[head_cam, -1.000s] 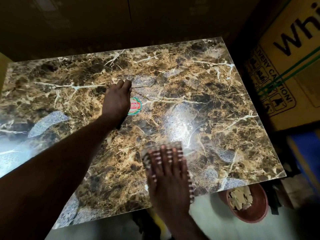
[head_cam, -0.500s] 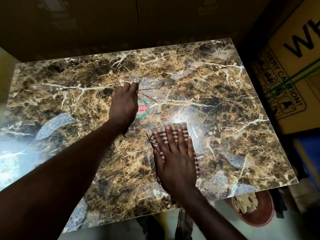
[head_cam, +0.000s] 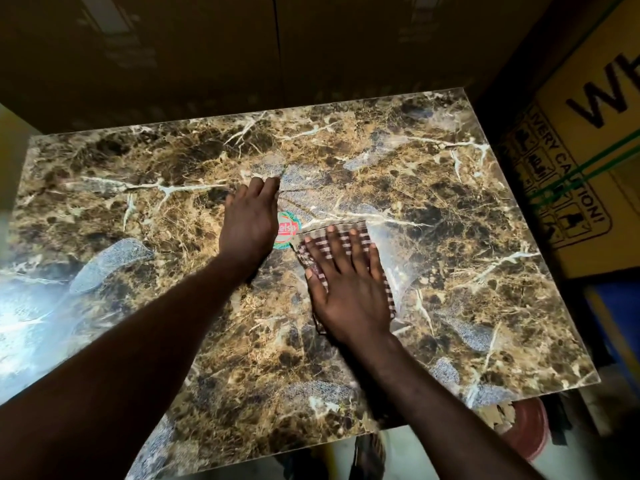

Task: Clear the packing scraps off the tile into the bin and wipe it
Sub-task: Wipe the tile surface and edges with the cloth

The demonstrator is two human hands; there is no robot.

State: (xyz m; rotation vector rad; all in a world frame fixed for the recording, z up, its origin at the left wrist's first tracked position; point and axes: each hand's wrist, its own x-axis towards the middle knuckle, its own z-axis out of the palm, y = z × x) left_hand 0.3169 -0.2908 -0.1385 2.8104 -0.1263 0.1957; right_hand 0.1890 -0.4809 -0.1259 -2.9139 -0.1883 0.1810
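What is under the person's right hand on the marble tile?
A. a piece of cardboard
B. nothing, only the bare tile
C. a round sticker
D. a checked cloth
D: the right hand lies flat, fingers straight, on a checked cloth whose striped edges show around the fingers on the tile; the round sticker sits beside the left hand instead.

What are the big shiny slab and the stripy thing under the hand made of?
The tile looks like glazed ceramic or polished stone: brown marble veining, and it mirrors the light. The cloth looks like woven fabric, checked red and white, lying limp and flat under the right hand.
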